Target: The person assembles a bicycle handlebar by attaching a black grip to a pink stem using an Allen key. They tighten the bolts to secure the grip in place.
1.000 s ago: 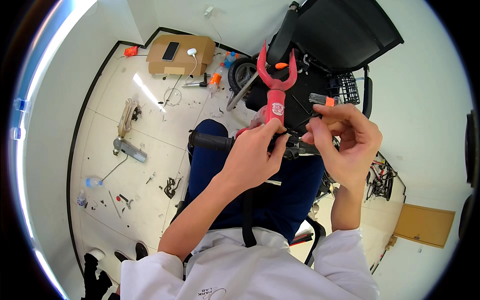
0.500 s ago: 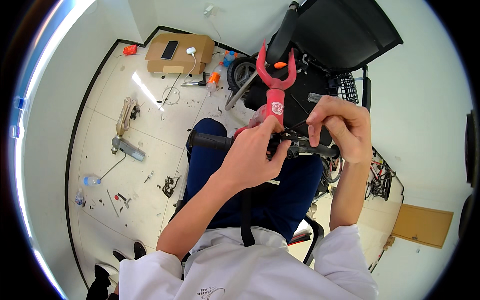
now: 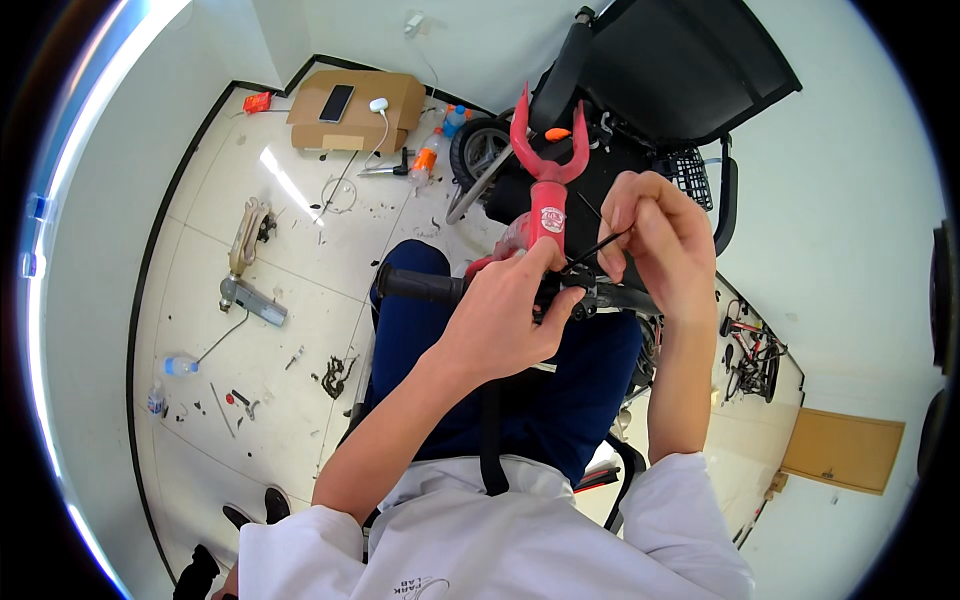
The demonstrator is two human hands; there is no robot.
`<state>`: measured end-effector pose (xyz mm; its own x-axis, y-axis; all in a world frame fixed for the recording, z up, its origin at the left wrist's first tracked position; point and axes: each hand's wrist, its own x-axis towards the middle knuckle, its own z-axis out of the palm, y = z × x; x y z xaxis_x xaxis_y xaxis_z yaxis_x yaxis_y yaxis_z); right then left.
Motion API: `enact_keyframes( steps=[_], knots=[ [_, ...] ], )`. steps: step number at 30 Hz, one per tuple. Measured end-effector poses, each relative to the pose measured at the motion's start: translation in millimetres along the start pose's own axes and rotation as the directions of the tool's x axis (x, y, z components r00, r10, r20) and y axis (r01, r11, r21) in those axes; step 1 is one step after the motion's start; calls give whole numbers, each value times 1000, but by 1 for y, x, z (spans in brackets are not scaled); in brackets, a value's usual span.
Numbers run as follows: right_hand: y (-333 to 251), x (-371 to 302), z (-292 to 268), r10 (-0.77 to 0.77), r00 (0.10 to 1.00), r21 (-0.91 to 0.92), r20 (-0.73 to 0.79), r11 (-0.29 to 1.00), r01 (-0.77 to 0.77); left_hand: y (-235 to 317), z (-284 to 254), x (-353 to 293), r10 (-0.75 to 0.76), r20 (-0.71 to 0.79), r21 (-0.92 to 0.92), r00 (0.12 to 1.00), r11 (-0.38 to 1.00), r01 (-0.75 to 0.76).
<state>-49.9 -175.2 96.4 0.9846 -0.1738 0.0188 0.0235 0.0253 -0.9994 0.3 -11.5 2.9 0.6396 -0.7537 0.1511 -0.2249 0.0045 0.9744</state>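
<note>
Across my lap lies a bicycle handlebar with a black grip (image 3: 425, 285) on its left end. A red bicycle fork (image 3: 549, 190) stands beyond it, prongs pointing away from me. My left hand (image 3: 508, 308) is closed round the middle of the handlebar, thumb and fingers at the black clamp (image 3: 580, 295). My right hand (image 3: 662, 235), raised just right of the clamp, pinches a thin black rod (image 3: 600, 246) that looks like a hex key. The rod slants down toward the clamp; whether its tip sits in a bolt is hidden.
A black chair (image 3: 690, 70) with a wheel beside it stands ahead. On the floor at left are a cardboard box (image 3: 400, 100) with a phone (image 3: 337, 103), bottles (image 3: 425, 160), a wrench (image 3: 247, 235) and a chain (image 3: 338, 376). Another person's shoes (image 3: 277, 504) show lower left.
My right hand has moved up and slightly left, and more of the thin black rod shows. My left hand keeps its hold on the handlebar.
</note>
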Motion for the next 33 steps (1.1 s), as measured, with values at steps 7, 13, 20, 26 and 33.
enact_keyframes(
  steps=[7,13,20,26,33],
  knots=[
    [-1,-14,38,-273,882,-325,-383,934,148,-3,4,1,68,-40,-25,997,997,-69],
    [20,-20,29,-456,788,-460,-413,851,252,0,6,2,51,-55,-66,997,996,-54],
    [13,-10,16,-281,960,-157,-6,948,277,5,-4,3,-45,33,14,998,999,45],
    [28,3,-3,-202,939,403,279,912,77,-1,4,3,58,-24,-69,998,996,-59],
    [13,-3,31,-219,970,-296,109,924,242,5,-3,1,30,3,16,1000,999,-30]
  ],
)
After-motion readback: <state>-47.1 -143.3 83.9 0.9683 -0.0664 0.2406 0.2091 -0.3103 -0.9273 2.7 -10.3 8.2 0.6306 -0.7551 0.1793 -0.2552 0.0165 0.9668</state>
